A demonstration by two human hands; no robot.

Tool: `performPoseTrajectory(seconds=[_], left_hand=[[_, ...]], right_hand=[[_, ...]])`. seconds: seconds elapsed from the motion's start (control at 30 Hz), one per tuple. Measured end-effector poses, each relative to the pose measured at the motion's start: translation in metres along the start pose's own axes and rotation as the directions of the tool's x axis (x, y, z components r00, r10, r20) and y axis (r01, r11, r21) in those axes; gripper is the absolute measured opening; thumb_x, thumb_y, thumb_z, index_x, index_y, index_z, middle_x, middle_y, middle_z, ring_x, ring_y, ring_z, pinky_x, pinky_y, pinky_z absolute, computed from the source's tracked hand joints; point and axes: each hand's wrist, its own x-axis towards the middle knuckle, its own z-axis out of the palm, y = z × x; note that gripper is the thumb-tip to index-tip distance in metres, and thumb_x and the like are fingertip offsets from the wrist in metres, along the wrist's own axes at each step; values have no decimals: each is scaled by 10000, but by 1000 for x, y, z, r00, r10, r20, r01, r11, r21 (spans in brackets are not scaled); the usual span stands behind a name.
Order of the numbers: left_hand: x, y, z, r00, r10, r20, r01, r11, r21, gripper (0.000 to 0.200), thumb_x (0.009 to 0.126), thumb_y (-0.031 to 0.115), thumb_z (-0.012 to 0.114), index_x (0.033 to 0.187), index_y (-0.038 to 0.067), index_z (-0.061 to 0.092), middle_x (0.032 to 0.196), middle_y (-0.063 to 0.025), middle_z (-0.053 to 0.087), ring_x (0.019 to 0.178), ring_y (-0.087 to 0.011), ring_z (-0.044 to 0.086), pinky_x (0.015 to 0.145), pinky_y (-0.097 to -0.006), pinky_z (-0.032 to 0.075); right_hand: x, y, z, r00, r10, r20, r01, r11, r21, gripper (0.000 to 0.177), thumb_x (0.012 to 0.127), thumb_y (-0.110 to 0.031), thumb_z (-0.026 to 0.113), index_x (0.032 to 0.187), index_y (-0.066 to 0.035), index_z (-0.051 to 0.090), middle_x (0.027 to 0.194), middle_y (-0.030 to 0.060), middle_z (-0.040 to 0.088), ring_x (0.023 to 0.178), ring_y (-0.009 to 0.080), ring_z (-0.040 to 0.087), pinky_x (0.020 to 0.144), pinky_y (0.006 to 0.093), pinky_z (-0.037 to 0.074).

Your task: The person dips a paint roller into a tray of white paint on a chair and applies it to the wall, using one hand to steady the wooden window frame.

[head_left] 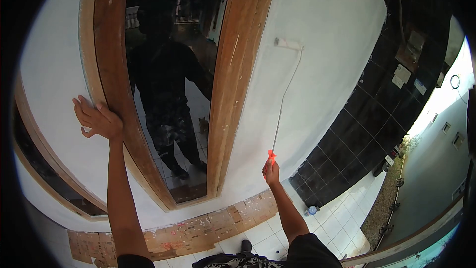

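My right hand is closed round the red handle of a paint roller. Its long thin metal rod runs up to the pale roller head, which lies against the white wall to the right of the window. On the left, my left hand has its fingers spread against the wall and the edge of the wooden window frame; it holds nothing. Between my arms, the dark glass reflects a standing person.
Paint-spotted cardboard covers the floor along the wall's foot. Black tiles face the wall section at right, with a small blue-and-white container at their base. A second wooden-framed window stands at far left.
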Motion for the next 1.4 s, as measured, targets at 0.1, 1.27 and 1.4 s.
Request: performPoseTrajectory(seconds=[0.1, 1.27, 1.4], left_hand=[[1, 0, -1, 1000, -15, 10, 15, 1000, -12, 584, 1033, 448, 273, 1435, 52, 425, 1517, -157, 362, 1392, -326, 306, 1062, -620, 193], [0, -2, -4, 999, 0, 42, -1, 1000, 19, 570, 1037, 420, 281, 1445, 42, 411, 1534, -167, 333, 1384, -337, 311, 1069, -578, 205], [0, -1, -5, 999, -8, 53, 6, 999, 40, 572, 1038, 417, 279, 1441, 34, 416, 1532, -166, 338, 1383, -338, 313, 1069, -580, 206]], right_hand=[[66, -81, -1, 1000, -20, 0, 20, 1000, 9, 546, 1012, -512, 434, 1222, -17, 528, 635, -45, 414, 489, 48, 430, 442, 226, 397], [-134, 77, 42, 977, 199, 72, -202, 979, 33, 670, 1011, -550, 392, 1447, -43, 430, 590, -46, 444, 488, 63, 460, 480, 251, 405], [-128, 75, 28, 995, 104, 1, -104, 988, -113, 644, 1026, -495, 407, 1443, -4, 410, 588, -56, 412, 478, 55, 427, 461, 232, 397]])
